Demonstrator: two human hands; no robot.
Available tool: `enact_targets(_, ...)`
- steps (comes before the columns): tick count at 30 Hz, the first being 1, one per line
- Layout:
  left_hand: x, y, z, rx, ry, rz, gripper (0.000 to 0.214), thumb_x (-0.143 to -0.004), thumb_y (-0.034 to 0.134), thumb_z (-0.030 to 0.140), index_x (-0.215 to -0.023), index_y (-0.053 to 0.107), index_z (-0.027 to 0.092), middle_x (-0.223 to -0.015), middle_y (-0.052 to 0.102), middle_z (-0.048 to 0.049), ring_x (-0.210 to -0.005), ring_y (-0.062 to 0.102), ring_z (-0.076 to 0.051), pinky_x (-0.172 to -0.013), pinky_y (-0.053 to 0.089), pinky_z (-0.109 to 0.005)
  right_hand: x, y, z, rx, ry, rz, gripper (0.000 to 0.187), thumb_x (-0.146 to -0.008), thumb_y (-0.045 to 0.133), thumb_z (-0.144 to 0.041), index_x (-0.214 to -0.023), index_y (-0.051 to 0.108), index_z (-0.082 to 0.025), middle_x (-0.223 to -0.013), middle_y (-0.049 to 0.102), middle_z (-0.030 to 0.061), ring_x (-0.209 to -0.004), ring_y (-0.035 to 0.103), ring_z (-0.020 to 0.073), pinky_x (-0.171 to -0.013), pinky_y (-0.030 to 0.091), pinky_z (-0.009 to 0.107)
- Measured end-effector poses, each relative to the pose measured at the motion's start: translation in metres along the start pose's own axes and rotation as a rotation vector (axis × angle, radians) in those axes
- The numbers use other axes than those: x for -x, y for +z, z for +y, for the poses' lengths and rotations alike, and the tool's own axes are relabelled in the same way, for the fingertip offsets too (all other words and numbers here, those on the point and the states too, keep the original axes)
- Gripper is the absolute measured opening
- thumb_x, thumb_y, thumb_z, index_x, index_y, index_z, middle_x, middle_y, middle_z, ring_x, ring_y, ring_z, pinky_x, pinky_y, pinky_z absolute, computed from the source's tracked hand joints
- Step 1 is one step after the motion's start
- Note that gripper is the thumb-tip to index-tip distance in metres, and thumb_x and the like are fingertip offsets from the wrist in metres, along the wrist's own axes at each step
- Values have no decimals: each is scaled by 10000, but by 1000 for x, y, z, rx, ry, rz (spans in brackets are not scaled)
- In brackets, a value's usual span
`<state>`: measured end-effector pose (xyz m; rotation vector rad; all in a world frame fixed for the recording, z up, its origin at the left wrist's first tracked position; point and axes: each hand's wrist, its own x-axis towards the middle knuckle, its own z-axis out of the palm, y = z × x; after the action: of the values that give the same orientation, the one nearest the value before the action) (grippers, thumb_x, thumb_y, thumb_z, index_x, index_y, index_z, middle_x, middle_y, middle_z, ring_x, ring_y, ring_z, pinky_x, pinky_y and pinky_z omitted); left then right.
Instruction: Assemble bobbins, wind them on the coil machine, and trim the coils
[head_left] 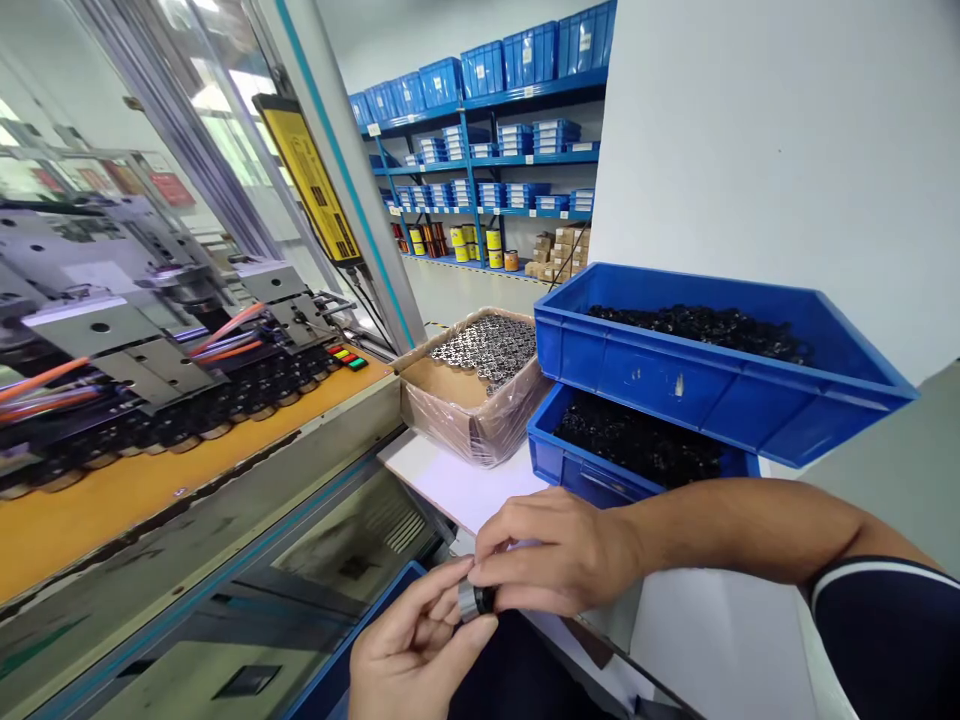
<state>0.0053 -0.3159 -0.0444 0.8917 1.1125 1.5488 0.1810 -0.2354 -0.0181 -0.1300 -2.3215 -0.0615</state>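
Low in the head view, my left hand (412,640) holds a small round metal part with a black end (469,600) between thumb and fingers. My right hand (547,555) reaches in from the right, its fingertips pinched on the black end of the same part. The fingers cover much of the piece, so its full shape is hidden. Beyond my hands stands a plastic-wrapped cardboard box (450,425) with many small metal pieces (495,345) in it. To its right, one blue bin (637,365) sits tilted over a lower blue bin (547,458), both holding small black parts (697,325).
On the left, a machine (142,370) with orange tubes stands over a row of black and metal parts (202,420) on an orange bench top (247,440). A slanted post (360,190) rises nearby. Blue shelving (472,160) with bins is at the back. Another blue bin edge (409,575) shows below.
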Motion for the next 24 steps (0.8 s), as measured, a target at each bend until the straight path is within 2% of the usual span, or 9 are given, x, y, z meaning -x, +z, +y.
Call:
enact_targets(4, -3, -5, -3, -48, 14, -101, 356, -507, 942, 322, -835, 828, 245, -714, 791, -58, -621, 750, -205, -663, 629, -260, -2, -2, -1, 5, -19, 44, 228, -992, 562, -318, -1042, 646, -113, -955, 677, 82, -888, 644, 125, -803, 544, 229)
enact_targets(7, -6, -11, -3, -22, 13, -105, 347, -527, 934, 306, -856, 829, 271, -728, 795, -51, -646, 756, -203, -678, 626, -254, -4, -3, -1, -9, -47, 76, 189, -980, 577, -259, -1047, 641, -94, -959, 676, 84, -891, 641, 129, -791, 539, 231)
enact_targets(11, -5, -10, -1, -15, 5, -156, 336, -537, 932, 266, -857, 831, 288, -699, 790, -42, -611, 750, -188, -658, 621, -233, -7, -2, -1, -4, -57, 126, 212, -981, 580, -283, -1027, 643, -86, -951, 683, 81, -868, 641, 135, -784, 547, 235)
enact_targets(15, -2, -1, 2, 63, -23, -95, 350, -512, 947, 321, -839, 830, 276, -752, 801, -58, -736, 774, -236, -722, 627, -269, -8, -2, -1, -17, -56, 133, 166, -972, 577, -231, -1022, 639, -85, -943, 684, 79, -859, 636, 132, -768, 550, 223)
enact_targets(17, -2, 0, 2, 71, -26, -82, 356, -513, 946, 334, -844, 830, 273, -736, 796, -55, -726, 771, -229, -734, 625, -275, -8, -2, 0, -18, -60, 132, 170, -968, 590, -238, -1017, 637, -82, -934, 683, 82, -848, 632, 135, -759, 551, 231)
enact_targets(20, -5, -4, 1, 21, -5, -139, 337, -534, 934, 267, -855, 831, 261, -682, 785, -48, -623, 749, -191, -686, 621, -255, -7, -2, 1, -6, -67, 136, 210, -969, 600, -277, -1021, 632, -76, -922, 682, 87, -832, 627, 141, -751, 555, 249)
enact_targets(24, -7, -10, -1, 40, 45, -189, 349, -579, 898, 156, -902, 828, 268, -728, 799, -49, -630, 750, -160, -660, 596, -189, -7, -2, 1, 4, -87, 133, 217, -975, 588, -275, -1046, 626, -73, -947, 681, 96, -858, 631, 148, -762, 560, 256)
